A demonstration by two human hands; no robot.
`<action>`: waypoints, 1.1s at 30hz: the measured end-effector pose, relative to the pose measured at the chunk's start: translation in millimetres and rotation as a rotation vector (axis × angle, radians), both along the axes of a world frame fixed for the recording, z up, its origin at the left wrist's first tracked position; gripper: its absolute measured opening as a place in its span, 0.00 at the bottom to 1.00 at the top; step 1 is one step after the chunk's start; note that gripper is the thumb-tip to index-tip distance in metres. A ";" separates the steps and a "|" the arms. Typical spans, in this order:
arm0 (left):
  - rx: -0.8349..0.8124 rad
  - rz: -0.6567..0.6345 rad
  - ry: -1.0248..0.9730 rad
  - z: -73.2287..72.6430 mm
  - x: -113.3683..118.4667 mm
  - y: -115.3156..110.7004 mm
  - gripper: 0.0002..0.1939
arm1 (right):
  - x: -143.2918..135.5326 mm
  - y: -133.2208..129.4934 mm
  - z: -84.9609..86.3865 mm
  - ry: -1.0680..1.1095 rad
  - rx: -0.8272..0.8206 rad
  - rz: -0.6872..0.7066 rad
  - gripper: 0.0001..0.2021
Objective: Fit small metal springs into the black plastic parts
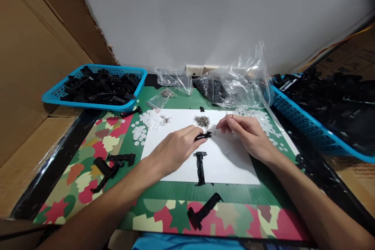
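Note:
My left hand (181, 144) grips a small black plastic part (204, 136) above a white sheet of paper (172, 170). Just to the right, my right hand (243, 131) has its fingers curled together; anything tiny between the tips is too small to make out. A heap of tiny metal pieces (202, 121) lies on the paper beyond the held part, and a smaller scatter of metal pieces (165, 120) is to its left. Below my hands, a T-shaped black part (200, 168) rests on the sheet.
Blue baskets of black parts stand at left (117, 106) and right (318, 123). White discs (140, 133) flank the paper. A clear bag (240, 86) with black contents sits behind it. More black parts (107, 172) lie on the patterned board (172, 191), one near its front edge (203, 211).

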State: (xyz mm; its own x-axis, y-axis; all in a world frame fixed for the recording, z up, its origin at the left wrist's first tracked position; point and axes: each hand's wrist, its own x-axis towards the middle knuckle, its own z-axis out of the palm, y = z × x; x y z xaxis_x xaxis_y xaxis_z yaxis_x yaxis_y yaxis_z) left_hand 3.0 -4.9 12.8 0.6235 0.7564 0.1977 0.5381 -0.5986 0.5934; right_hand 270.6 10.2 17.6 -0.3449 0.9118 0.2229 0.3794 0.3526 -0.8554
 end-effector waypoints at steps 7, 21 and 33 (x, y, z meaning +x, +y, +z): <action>0.309 -0.076 0.240 -5.0 0.8 -1.7 0.12 | -17.1 -7.8 -6.1 -0.007 0.051 -0.083 0.21; 0.356 -0.117 0.292 -6.5 0.2 -0.3 0.13 | -21.6 -9.4 -15.1 -0.058 0.086 -0.104 0.21; 0.298 -0.122 0.235 -6.8 -0.8 0.1 0.13 | -23.3 -11.9 -12.1 -0.140 0.135 -0.130 0.18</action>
State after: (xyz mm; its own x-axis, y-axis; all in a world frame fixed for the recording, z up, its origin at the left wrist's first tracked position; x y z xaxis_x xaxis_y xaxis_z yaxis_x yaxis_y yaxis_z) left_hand 2.2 -4.8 6.0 0.7596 0.6050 0.2388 0.5528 -0.7939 0.2532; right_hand 247.4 -1.6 5.5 -0.2627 0.9157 0.3041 0.5410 0.4007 -0.7394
